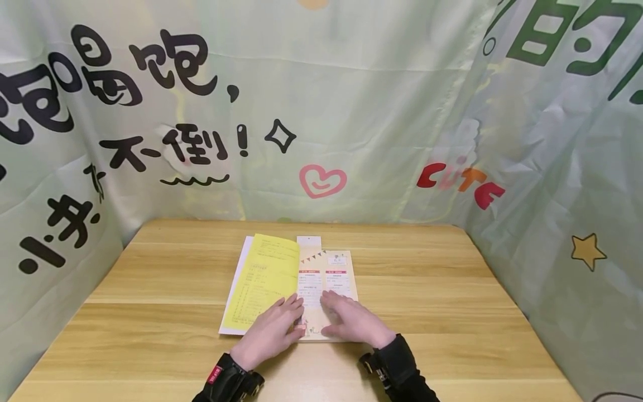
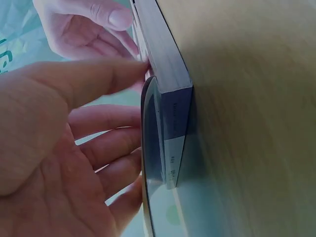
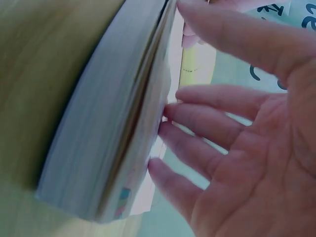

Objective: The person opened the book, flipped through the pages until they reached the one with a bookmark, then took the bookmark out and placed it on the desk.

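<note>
A book (image 1: 296,285) lies open on the wooden table (image 1: 452,312), with a yellow page (image 1: 263,282) on its left and a cream printed page (image 1: 331,282) on its right. My left hand (image 1: 273,329) lies flat, fingers straight, on the lower edge of the yellow page near the spine. My right hand (image 1: 351,321) rests flat on the lower cream page. In the left wrist view my left hand's fingers (image 2: 106,148) touch the book's cover (image 2: 170,138). In the right wrist view my right hand's fingers (image 3: 197,143) press the pages' edge (image 3: 128,128).
A pale green cloth (image 1: 351,106) with printed characters, a pink heart (image 1: 322,180) and a star (image 1: 586,251) hangs behind and along both sides of the table. Bare wood surrounds the book.
</note>
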`<state>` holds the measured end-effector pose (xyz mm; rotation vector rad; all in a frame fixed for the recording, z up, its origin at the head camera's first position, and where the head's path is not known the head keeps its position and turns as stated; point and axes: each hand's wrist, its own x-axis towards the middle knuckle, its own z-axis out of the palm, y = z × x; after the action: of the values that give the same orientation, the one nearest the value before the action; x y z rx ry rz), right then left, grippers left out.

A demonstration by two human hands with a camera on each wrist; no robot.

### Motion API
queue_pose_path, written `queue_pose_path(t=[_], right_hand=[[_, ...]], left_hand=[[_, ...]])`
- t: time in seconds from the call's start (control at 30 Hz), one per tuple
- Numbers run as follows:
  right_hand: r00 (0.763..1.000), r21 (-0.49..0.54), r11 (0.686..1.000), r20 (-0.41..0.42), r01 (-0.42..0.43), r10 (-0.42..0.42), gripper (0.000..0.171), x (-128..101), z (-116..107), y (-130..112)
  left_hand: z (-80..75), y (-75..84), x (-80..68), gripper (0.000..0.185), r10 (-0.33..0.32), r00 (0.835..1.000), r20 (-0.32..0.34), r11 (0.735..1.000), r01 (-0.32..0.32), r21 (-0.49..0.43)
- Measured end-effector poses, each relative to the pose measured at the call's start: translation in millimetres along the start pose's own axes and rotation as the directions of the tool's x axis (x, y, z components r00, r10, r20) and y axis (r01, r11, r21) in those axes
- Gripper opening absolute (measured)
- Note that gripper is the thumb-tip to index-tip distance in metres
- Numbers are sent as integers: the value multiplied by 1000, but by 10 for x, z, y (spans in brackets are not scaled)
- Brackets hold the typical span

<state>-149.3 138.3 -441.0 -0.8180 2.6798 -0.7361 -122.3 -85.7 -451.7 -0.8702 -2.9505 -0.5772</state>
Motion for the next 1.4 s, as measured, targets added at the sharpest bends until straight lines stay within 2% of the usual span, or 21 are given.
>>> queue_pose_path(t=[0.17, 0.33, 0.5, 0.8, 1.1, 1.4], right_hand=[[998, -41, 999, 49, 32, -30, 70, -4, -14, -18], [997, -69, 997, 75, 35, -30, 76, 5, -23, -33], [996, -100, 994, 81, 39, -31, 77, 1, -17, -34], [992, -154, 983, 85, 102, -90, 66, 22, -30, -24], [990, -130, 985, 100, 111, -98, 57, 17, -61, -15], [988, -104, 987, 114, 119, -107, 45, 21, -82, 17]], left_hand=[[-9, 7, -20, 60, -45, 998, 45, 997, 48, -63], [-12, 13, -22, 69, -64, 996, 61, 996, 68, -61], [-10, 21, -23, 69, -74, 996, 57, 995, 77, -62], [-5, 13, -26, 68, -63, 997, 35, 995, 66, -81], [-22, 25, -32, 68, -52, 998, 28, 994, 54, -98], [-7, 15, -28, 68, -69, 997, 38, 992, 73, -101]])
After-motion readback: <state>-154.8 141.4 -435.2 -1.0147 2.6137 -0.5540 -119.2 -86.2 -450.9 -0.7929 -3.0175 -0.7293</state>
